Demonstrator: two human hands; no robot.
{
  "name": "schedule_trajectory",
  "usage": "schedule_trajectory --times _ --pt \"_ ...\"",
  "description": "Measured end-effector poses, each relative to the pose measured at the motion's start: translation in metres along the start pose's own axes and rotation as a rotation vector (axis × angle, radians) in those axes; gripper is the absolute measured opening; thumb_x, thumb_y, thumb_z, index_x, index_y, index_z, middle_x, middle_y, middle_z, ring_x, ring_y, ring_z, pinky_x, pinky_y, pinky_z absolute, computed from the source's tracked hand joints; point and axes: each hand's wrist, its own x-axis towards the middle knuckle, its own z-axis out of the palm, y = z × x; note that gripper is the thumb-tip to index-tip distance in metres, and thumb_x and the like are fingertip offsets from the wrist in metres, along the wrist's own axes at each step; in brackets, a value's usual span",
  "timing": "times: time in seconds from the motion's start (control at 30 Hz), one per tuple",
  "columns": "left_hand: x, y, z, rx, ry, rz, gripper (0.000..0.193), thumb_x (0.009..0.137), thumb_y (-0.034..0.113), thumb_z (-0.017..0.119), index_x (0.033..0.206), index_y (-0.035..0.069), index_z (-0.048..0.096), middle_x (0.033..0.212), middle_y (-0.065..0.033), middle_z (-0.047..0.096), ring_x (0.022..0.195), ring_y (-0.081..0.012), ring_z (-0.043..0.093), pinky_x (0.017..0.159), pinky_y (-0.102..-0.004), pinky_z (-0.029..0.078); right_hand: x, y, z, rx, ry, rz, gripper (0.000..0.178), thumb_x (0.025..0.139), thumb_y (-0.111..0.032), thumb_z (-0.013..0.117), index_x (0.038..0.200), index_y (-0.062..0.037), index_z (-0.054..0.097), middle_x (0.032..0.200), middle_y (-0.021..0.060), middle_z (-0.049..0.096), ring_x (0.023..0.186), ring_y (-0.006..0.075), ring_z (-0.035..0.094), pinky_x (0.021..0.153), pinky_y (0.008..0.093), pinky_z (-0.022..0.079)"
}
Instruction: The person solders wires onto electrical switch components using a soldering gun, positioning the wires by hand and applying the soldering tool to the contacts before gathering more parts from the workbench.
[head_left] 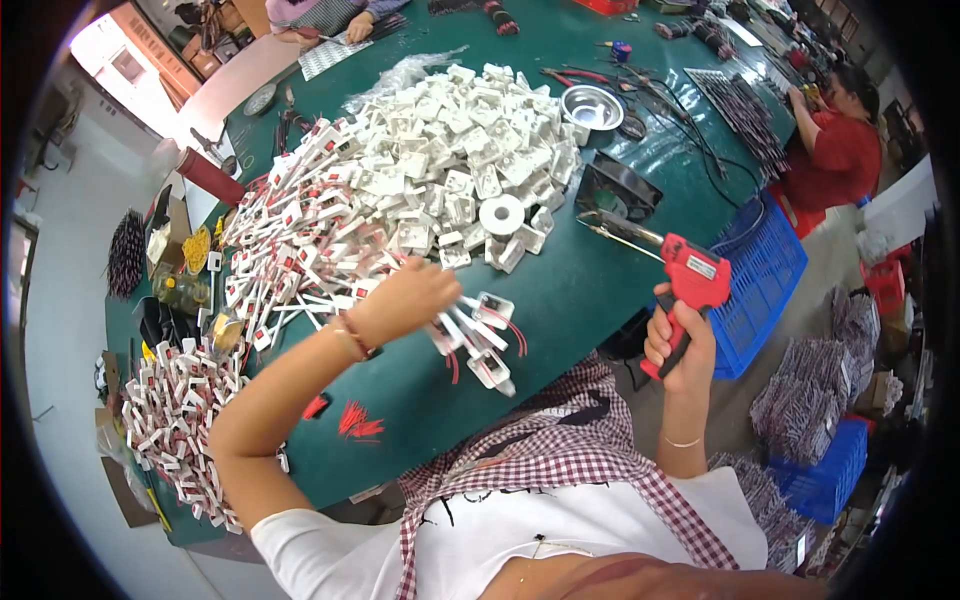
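Note:
My right hand (690, 345) grips a red-and-black soldering gun (697, 272) by its handle. Its long thin tip points left, beside a black box-like holder (617, 190). My left hand (412, 297) is closed at the near edge of a pile of white plastic housings (440, 150). What its fingers hold, if anything, is hidden. Just right of that hand lies a small group of white housings with red wires (488, 368). A white spool (501, 214) rests on the pile's near right side. Left of the pile are many white pieces with red parts (290, 225).
Cut red wires (360, 422) lie on the green table (570, 300) near me. A metal bowl (592, 107) and cables are beyond the holder. A blue crate (765, 285) stands by the table's right edge. One person in red (845, 140) sits right; another works across the table.

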Motion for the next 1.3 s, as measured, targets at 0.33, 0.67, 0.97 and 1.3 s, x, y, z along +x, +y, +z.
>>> schedule_trajectory --times 0.33,0.67,0.97,1.3 --pt "0.02 0.019 0.052 -0.002 0.193 -0.189 0.044 0.082 0.009 0.05 0.125 0.002 0.049 0.125 -0.0119 0.051 0.12 -0.0274 0.047 0.104 -0.04 0.035 0.0 -0.001 -0.013 -0.009 -0.031 0.078 0.034 0.093 -0.022 0.05 0.117 0.0014 0.047 0.064 0.0026 0.043 0.046 0.0093 0.04 0.038 0.0233 0.036" --pt "-0.04 0.1 0.058 -0.464 0.183 -0.235 0.035 0.073 0.001 0.058 0.108 0.007 0.056 0.101 -0.0091 0.049 0.097 -0.0275 0.049 0.087 -0.039 0.04 0.004 0.019 -0.002 0.084 -0.092 0.213 0.036 0.089 -0.021 0.055 0.116 0.0036 0.049 0.063 0.0042 0.044 0.047 0.0115 0.041 0.04 0.0252 0.036" --pt "-0.057 0.123 0.055 -0.4 0.487 -0.592 0.044 0.067 -0.008 0.052 0.109 0.004 0.055 0.112 -0.0122 0.053 0.111 -0.0318 0.049 0.099 -0.0439 0.037 -0.002 0.036 0.009 0.066 -0.202 0.259 0.039 0.093 -0.022 0.049 0.121 0.0047 0.044 0.067 0.004 0.043 0.05 0.0105 0.041 0.041 0.0246 0.037" --pt "-0.051 0.182 0.051 -0.795 0.808 -0.96 0.026 0.075 0.002 0.063 0.1 0.004 0.059 0.101 -0.0125 0.059 0.099 -0.0311 0.055 0.085 -0.0397 0.044 -0.012 0.086 -0.017 0.02 -0.362 0.286 0.037 0.095 -0.024 0.048 0.123 -0.0004 0.043 0.068 0.0023 0.043 0.056 0.0115 0.045 0.098 0.0405 0.038"
